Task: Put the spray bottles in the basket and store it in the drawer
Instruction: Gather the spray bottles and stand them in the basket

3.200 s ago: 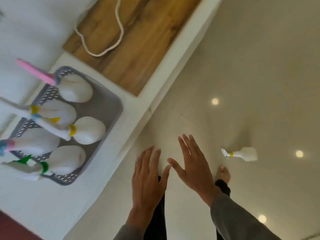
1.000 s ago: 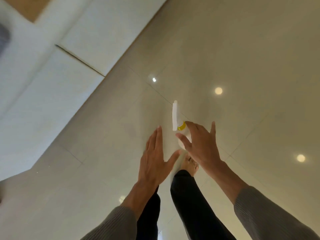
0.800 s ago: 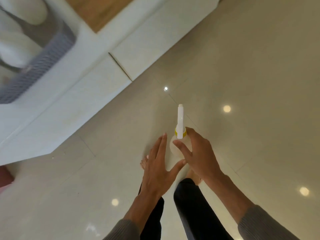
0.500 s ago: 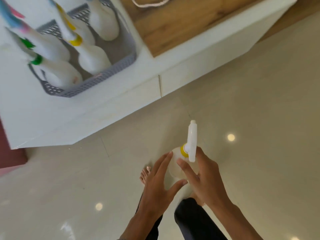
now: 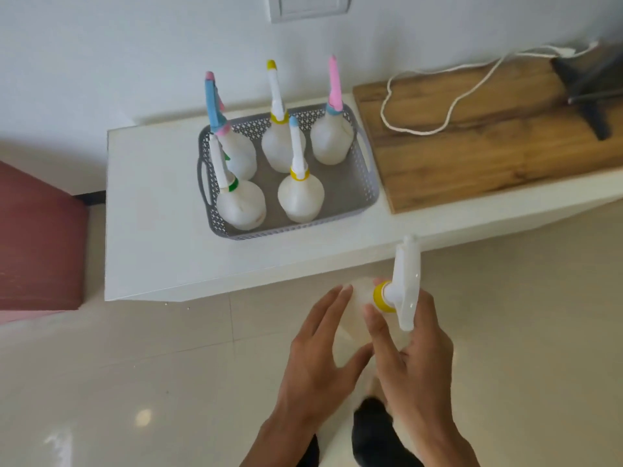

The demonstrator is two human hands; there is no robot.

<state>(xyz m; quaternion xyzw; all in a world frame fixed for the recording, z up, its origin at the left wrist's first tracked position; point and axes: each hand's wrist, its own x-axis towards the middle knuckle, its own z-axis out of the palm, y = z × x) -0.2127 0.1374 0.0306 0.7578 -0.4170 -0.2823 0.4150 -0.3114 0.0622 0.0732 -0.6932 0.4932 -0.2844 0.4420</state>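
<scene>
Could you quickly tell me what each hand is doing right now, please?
Left hand: open, fingers straight, beside the spray bottle.
Right hand: holding that spray bottle near its yellow collar.

Single head view, steeply downward, facing counter with basket.

The spray bottle's pale body is blurred and mostly hidden behind the left hand and right hand. The top edge cuts off the wall plate.

R hand grips bottle nr basket.
</scene>
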